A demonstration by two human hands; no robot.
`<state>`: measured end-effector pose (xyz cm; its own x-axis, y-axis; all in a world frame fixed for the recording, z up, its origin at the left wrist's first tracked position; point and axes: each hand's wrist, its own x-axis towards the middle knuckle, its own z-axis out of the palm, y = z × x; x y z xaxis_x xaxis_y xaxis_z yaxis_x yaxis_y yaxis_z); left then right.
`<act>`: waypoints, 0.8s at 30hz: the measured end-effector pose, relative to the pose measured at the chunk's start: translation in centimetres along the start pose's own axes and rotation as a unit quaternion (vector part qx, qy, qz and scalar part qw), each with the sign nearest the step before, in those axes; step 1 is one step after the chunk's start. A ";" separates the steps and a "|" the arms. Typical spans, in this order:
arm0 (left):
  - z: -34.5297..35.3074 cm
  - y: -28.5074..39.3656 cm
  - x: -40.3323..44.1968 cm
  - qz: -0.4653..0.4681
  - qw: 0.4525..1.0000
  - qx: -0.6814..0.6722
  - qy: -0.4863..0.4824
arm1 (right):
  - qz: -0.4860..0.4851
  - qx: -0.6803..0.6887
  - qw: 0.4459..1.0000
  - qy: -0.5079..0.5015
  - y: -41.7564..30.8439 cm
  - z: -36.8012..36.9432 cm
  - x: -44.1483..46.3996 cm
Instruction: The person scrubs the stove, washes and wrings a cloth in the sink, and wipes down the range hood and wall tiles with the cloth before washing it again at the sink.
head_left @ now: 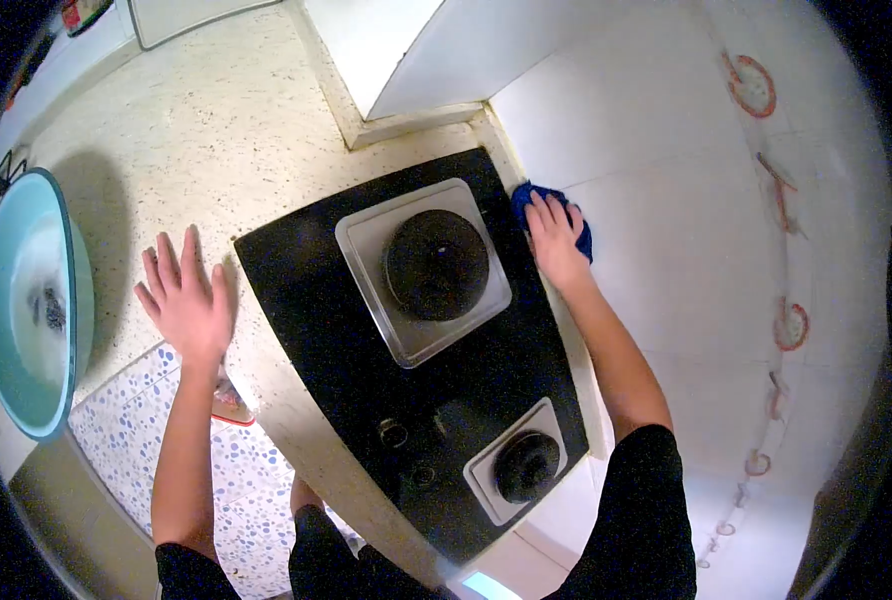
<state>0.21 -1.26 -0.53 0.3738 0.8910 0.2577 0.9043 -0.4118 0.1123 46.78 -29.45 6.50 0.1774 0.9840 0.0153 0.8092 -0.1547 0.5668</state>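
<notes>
Right hand (558, 245): laid over the cloth, fingers slightly bent and apart; whether gripping or only pressing, cannot tell.
Cloth (585, 237): bunched under the right hand, at the foot of the wall (666, 270), just beside the stove (301, 275).
Left hand (188, 308): bare and flat, fingers spread, on the counter (206, 120) between stove and basin (82, 290).
Done: probably mid-wipe; how much already covered, cannot tell.
Left: brownish marks visible along the ledge (416, 128) at the corner; large burner (438, 265) and small burner (526, 466) both dark.
</notes>
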 end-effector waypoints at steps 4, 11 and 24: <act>0.2 -0.1 -0.1 -0.011 1.000 -0.004 -0.004 | -0.020 -0.020 1.000 0.013 0.7 -3.4 -2.0; -0.8 0.2 0.2 -0.030 0.999 -0.010 -0.030 | 0.074 -0.248 0.966 -0.011 10.7 -13.6 1.6; -1.4 0.5 0.2 -0.042 0.998 0.010 -0.051 | 0.107 -0.132 0.985 0.003 9.7 -16.0 -2.2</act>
<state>0.42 -1.50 0.94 0.3140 0.9376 0.1497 0.9369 -0.3315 0.1108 45.32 -31.68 25.14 0.3235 0.9322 0.1621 0.5793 -0.3306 0.7450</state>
